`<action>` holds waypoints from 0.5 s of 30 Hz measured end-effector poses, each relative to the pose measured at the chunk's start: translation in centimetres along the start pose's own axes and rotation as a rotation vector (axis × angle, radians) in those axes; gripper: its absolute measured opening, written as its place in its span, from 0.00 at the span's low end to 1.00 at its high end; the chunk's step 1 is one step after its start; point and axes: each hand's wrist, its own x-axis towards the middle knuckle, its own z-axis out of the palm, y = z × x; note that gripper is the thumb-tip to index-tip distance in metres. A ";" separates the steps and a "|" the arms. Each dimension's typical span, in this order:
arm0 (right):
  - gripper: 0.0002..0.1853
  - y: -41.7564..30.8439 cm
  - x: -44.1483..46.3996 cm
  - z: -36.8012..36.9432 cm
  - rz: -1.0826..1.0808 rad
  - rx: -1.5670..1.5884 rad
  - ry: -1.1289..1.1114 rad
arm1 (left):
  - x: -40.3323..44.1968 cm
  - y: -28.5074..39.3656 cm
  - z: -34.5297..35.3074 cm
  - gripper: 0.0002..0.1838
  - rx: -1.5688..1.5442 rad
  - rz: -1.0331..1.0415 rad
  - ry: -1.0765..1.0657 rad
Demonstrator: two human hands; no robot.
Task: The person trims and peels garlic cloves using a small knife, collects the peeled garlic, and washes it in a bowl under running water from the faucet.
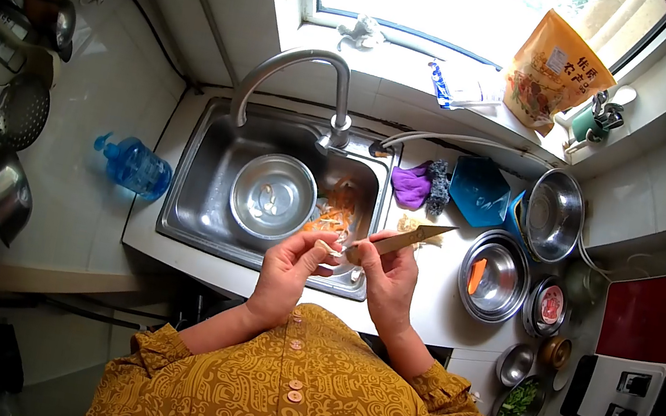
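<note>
My left hand [286,273] pinches a small pale piece that looks like a garlic clove [329,249] between thumb and fingers. Close beside it, my right hand [388,285] is closed on a knife [409,238], its blade slanting up and to the right. Both hands are above the front edge of the steel sink [207,241]. In the sink, a metal bowl [238,212] has a few small white pieces inside. Orange and whitish peelings [336,209] lie to the right of that bowl, partly behind my fingers.
The faucet [299,54] arches over the sink. A blue pump bottle [135,167] stands left. On the right are a purple cloth [412,185], a blue container [479,191], a steel bowl [469,301] with a carrot piece [476,276], and a bowl of greens [520,401].
</note>
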 end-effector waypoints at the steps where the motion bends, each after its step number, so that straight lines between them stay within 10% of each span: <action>1: 0.11 0.1 0.1 -0.1 -0.001 0.000 0.000 | -0.1 -0.1 -0.1 0.15 0.096 0.047 -0.017; 15: 0.10 -1.2 0.6 0.7 0.049 -0.003 -0.083 | 0.1 0.3 0.2 0.25 0.713 0.371 -0.057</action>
